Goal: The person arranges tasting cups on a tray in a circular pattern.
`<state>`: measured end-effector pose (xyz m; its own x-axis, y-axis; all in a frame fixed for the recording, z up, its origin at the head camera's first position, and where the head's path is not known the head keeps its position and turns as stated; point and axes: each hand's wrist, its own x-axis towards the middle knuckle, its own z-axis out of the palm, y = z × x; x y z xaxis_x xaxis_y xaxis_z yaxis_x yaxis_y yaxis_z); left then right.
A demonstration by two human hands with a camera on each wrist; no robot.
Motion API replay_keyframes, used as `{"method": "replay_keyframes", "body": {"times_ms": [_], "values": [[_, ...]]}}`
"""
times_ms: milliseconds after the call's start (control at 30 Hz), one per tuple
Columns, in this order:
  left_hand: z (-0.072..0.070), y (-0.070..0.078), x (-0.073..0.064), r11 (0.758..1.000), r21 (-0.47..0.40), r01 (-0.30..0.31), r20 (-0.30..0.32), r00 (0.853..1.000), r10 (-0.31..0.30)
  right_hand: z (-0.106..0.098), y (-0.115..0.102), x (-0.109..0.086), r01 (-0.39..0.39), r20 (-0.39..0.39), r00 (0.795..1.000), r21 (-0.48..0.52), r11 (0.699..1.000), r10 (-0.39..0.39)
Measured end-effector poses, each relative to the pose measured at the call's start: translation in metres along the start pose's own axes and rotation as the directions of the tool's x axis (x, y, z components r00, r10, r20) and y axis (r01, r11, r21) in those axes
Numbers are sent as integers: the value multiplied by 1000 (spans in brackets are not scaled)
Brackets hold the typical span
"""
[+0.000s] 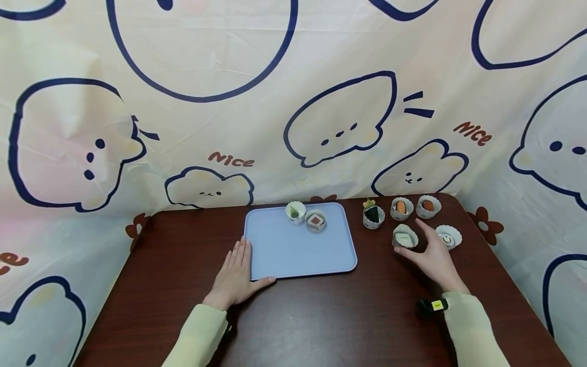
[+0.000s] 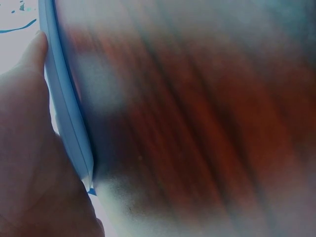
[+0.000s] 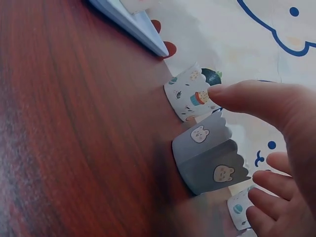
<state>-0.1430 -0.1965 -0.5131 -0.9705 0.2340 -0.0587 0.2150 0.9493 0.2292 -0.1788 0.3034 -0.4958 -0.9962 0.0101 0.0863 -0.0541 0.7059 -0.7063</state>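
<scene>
My left hand [image 1: 234, 280] lies flat at the near left corner of a light blue tray [image 1: 293, 252], straight fingers along its left side and thumb along the front edge. Toward the right, my right hand [image 1: 433, 262] is spread around a grey paper baking cup [image 3: 210, 160] holding a pale green piece [image 1: 404, 240]. In the right wrist view, the thumb stands apart from the cup wall and the fingers are close to its scalloped rim. On the tray stand a white cup [image 1: 296, 220] with a green piece and a grey cup [image 1: 316, 229] with a square brown-and-white piece.
Behind my right hand are a cup [image 1: 373, 225] with a black triangle and yellow star, one [image 1: 401, 216] with an orange piece and one [image 1: 428, 214] with a reddish piece. A shallow cup [image 1: 455, 236] lies right of it. A patterned cloth [image 1: 266, 127] hangs behind the table.
</scene>
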Motion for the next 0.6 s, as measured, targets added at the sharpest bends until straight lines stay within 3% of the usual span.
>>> {"method": "replay_keyframes", "body": {"times_ms": [400, 600], "values": [[1, -1, 1, 1000, -1, 8, 13, 1000, -8, 7, 10, -1, -20, 8, 1000, 67, 998, 19], [5, -4, 0, 1000, -25, 0, -17, 1000, 0, 8, 10, -1, -26, 12, 1000, 101, 995, 25]]}}
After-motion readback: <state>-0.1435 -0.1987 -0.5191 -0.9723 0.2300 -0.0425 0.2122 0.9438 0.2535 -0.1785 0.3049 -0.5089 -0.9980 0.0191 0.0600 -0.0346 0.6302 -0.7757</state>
